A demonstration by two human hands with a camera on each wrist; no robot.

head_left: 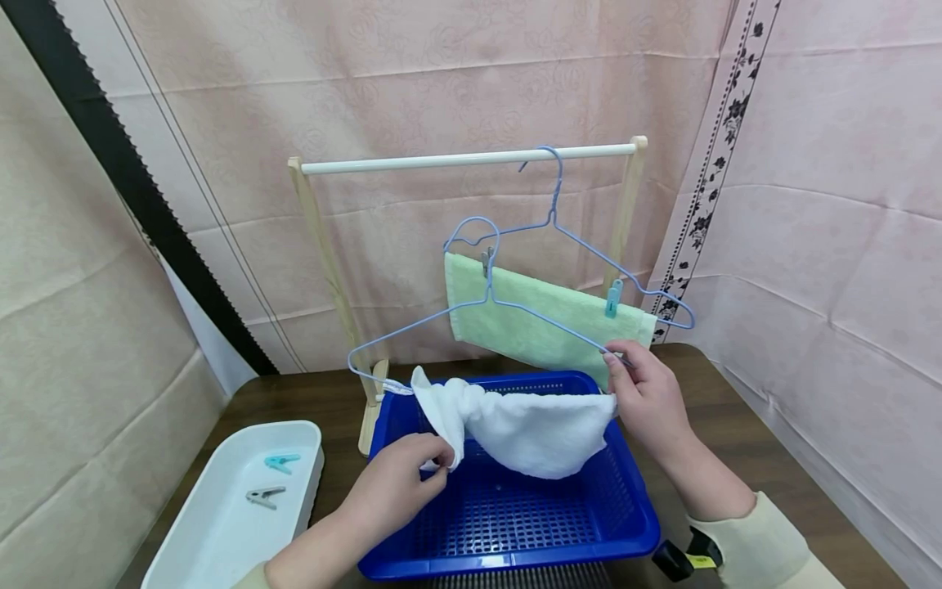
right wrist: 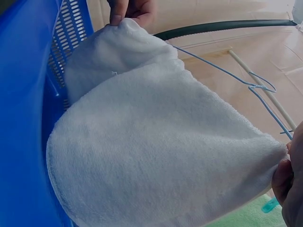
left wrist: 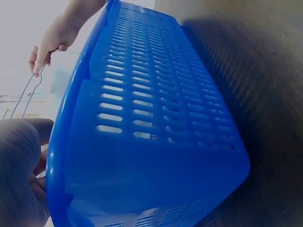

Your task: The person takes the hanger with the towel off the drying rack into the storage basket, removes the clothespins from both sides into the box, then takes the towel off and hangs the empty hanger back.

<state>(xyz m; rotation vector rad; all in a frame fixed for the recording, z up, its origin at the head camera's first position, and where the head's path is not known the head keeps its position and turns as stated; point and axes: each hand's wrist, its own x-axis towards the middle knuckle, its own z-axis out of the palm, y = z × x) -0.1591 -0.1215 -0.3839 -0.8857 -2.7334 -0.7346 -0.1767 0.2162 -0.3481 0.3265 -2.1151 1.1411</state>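
Observation:
A white towel hangs over the lower bar of a blue wire hanger, held above the blue basket. My left hand pinches the towel's lower left part. With thumb and fingers, my right hand pinches the hanger's right end together with the towel's corner. In the right wrist view the towel spreads between both hands, bunched toward the left hand. The left wrist view shows mostly the basket's outer side; part of the left hand lies behind its rim.
A drying rack with a white rod stands behind. From it hangs another blue hanger with a green towel, held by a teal clothespin and a grey one. A white tray holds a teal clothespin and a grey clothespin.

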